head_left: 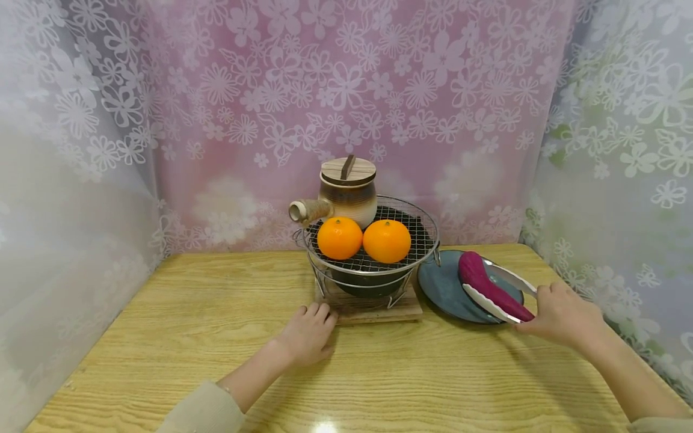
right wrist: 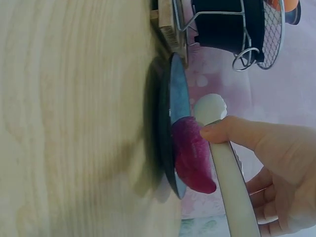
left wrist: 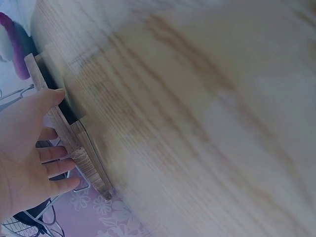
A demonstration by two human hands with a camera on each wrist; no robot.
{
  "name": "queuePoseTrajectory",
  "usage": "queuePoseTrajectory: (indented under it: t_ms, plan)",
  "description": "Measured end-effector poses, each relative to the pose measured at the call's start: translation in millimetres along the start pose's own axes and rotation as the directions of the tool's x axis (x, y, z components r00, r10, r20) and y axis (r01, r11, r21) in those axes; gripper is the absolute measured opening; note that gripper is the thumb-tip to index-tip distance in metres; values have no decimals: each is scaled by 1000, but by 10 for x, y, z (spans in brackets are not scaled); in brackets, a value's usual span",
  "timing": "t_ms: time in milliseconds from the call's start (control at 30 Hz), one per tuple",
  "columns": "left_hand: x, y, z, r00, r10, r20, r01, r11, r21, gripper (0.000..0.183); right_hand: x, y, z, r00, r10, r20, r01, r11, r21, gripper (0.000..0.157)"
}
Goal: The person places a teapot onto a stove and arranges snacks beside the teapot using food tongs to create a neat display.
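Note:
My right hand [head_left: 563,316] grips a pair of tongs [right wrist: 229,182] at the right. The pale, scalloped tips of the tongs lie on either side of a purple sweet potato [head_left: 484,282]. That sweet potato rests on a dark blue-grey plate [head_left: 441,288], with one end reaching past the rim toward my hand. At the front left corner of a wooden board [head_left: 379,316], my left hand [head_left: 305,334] rests with loosely bent fingers. In the left wrist view its thumb [left wrist: 52,98] touches the board's edge.
On the board stands a dark round stove in a wire stand, topped by a wire grill [head_left: 425,225]. Two oranges [head_left: 387,242] sit on the grill in front of a side-handled clay pot [head_left: 352,198] with a wooden lid. Flowered curtains [head_left: 346,90] enclose the wooden table [head_left: 227,307].

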State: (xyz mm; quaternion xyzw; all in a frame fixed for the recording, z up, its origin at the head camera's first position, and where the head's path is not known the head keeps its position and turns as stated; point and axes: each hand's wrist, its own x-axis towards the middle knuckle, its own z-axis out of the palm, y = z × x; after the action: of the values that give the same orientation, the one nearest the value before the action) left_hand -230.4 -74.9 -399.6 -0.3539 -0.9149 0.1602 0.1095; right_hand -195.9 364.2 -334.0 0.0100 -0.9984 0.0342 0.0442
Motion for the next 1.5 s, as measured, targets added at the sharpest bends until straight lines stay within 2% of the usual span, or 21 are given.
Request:
queuePoseTrajectory:
  t_ms: [300, 600, 1133, 1500]
  plan:
    - [-14, -1, -8, 1000, 8, -4, -8, 1000, -7, 60, -18, 10, 149, 998, -63, -28, 60, 993, -101, 61]
    - [-8, 2, -13, 1000, 7, -8, -7, 1000, 1, 60, -46, -6, 176, 999, -25, -32, 22, 995, -99, 60]
    - [-3, 5, -4, 1000, 8, -4, -8, 1000, -6, 59, -58, -41, 249, 996, -26, -85, 19, 996, -85, 55]
    - [-3, -2, -4, 1000, 15, 2, -15, 1000, 13, 60, -56, -84, 286, 994, -8, -105, 0, 997, -78, 57]
